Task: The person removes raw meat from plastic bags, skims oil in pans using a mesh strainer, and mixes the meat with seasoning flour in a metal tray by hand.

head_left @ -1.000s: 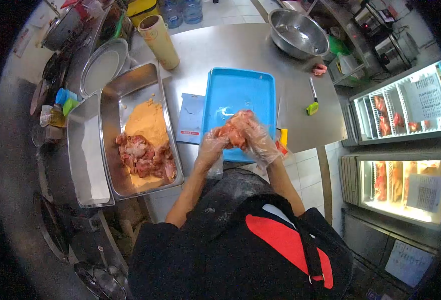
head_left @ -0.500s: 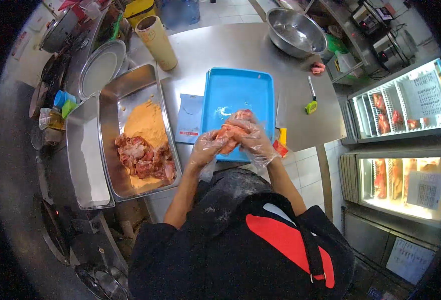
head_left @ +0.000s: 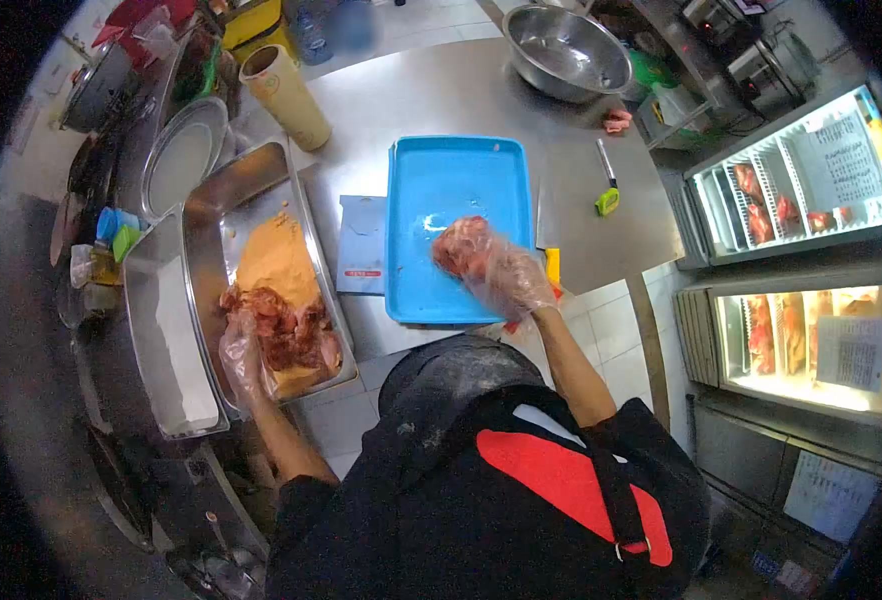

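Fingers of the right hand (head_left: 517,280), in thin clear plastic, are closed about a meat lump (head_left: 460,246) over the blue tray (head_left: 456,170); whether the lump touches the tray floor cannot be told. Fingers of the left hand (head_left: 244,362), gloved alike, stand at the raw meat pile (head_left: 289,338) in the deep metal pan (head_left: 233,198); their tips are partly hidden, so whether they grip or merely rest cannot be told. Step in hand, by judgement: handling raw meat at two stations, one lump secured at the tray, the pile attended in the pan; the next move appears to call for firm, full-hand support, wet flesh being likely to slide against film. Materials: lump rounded, irregular, pinkish-red and moist; pile darker, ragged, bedded on matte orange powder (head_left: 279,258); tray smooth plastic, rectangular, low-rimmed; beside the pan, a narrower metal pan holds white powder (head_left: 173,345); beneath the tray, a dull-sheened metal table (head_left: 401,95); beyond, a round metal bowl (head_left: 569,60).
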{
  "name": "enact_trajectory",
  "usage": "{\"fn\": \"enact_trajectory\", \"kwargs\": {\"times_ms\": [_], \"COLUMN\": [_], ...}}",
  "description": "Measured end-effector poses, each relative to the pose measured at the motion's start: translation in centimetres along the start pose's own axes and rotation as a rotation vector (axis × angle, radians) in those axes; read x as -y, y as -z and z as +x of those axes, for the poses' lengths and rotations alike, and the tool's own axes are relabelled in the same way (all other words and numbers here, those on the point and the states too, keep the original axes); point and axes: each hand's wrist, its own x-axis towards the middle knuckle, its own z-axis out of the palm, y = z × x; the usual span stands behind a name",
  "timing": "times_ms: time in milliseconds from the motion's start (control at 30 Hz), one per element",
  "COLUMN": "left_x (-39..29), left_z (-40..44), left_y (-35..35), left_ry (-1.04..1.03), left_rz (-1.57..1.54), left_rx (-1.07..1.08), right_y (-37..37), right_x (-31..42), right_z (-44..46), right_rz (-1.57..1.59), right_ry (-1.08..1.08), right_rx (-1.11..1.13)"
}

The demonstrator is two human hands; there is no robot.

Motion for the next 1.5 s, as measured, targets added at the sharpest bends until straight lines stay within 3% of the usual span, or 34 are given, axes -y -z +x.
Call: {"fn": "enact_trajectory", "kwargs": {"times_ms": [100, 167, 233, 300, 333, 400, 467, 500, 567, 633, 767, 800, 867, 967, 1033, 1133, 1233, 1267, 1367, 1400, 1500], "left_x": [-3.8, 2.6, -0.2, 2.6, 0.9, -6.1, -10.0, -8.6, -9.7, -14.5, -17.0, -17.9, -18.3, -18.4, -18.3, -19.9, -22.6, -24.0, -23.8, -23.1, -21.6], "left_z": [-0.6, 1.9, 2.9, 3.9, 3.2, -0.2, -2.1, -2.3, -3.7, -5.7, -7.4, -7.9, -7.9, -7.9, -8.4, -9.7, -10.9, -11.2, -11.5, -10.7, -9.9], "left_y": [0.8, -0.3, -1.3, -5.2, -7.0, -9.3, -11.2, -13.9, -15.7, -14.7, -16.0, -15.8, -15.7, -16.2, -16.6, -17.4, -17.8, -17.0, -17.4, -17.5, -17.1], "left_ry": [0.054, -0.142, -0.427, -0.159, -0.29, -0.251, -0.172, -0.262, -0.221, 0.039, -0.039, 0.074, 0.104, 0.121, 0.095, 0.076, -0.377, -0.259, -0.27, -0.217, -0.203], "left_rz": [-0.567, -0.467, 0.111, -0.392, -0.112, -0.078, -0.332, -0.339, -0.43, -0.583, -0.604, -0.634, -0.628, -0.64, -0.703, -0.772, -0.684, -0.869, -0.914, -0.862, -0.835], "left_rx": [0.076, 0.13, 0.076, 0.184, 0.161, 0.198, 0.254, 0.25, 0.355, 0.575, 0.681, 0.702, 0.75, 0.779, 0.826, 0.965, 0.859, 1.017, 0.839, 0.88, 0.787], "right_y": [0.5, 0.5, 0.1, -0.1, -0.1, 0.1, 0.3, 0.3, 0.1, -0.3, -0.5, -0.3, 0.1, 0.8, 5.2, 9.2, 10.0, 8.9, 7.9, 7.8, 7.7], "right_x": [2.6, 3.4, 4.0, 4.1, 4.0, 3.5, 3.2, 3.1, 3.0, 3.0, 2.7, 2.4, 0.8, -2.8, 1.9, 7.1, 11.8, 10.5, 13.6, 14.8, 16.0], "right_z": [0.4, 0.6, 0.9, 1.0, 0.9, 0.4, -0.1, -0.4, -0.9, -1.1, -0.3, -0.1, -0.1, -2.3, -4.7, -6.1, -5.6, -4.8, -3.3, -3.1, -3.0], "right_rz": [-0.173, -0.234, -0.277, -0.311, -0.32, -0.336, -0.349, -0.357, -0.375, -0.395, -0.398, -0.398, -0.114, 0.652, 1.057, 1.193, 0.833, 0.615, 0.525, 0.686, 0.704], "right_ry": [-0.023, -0.027, -0.019, -0.013, -0.014, -0.016, -0.021, -0.023, -0.036, -0.052, -0.041, -0.03, -0.09, -0.233, -0.259, -0.257, -0.078, -0.062, 0.049, 0.026, -0.046], "right_rx": [0.039, 0.085, 0.126, 0.15, 0.154, 0.161, 0.156, 0.155, 0.148, 0.141, 0.183, 0.201, 0.172, -0.011, -0.231, -0.349, -0.397, -0.342, -0.355, -0.344, -0.368]}}
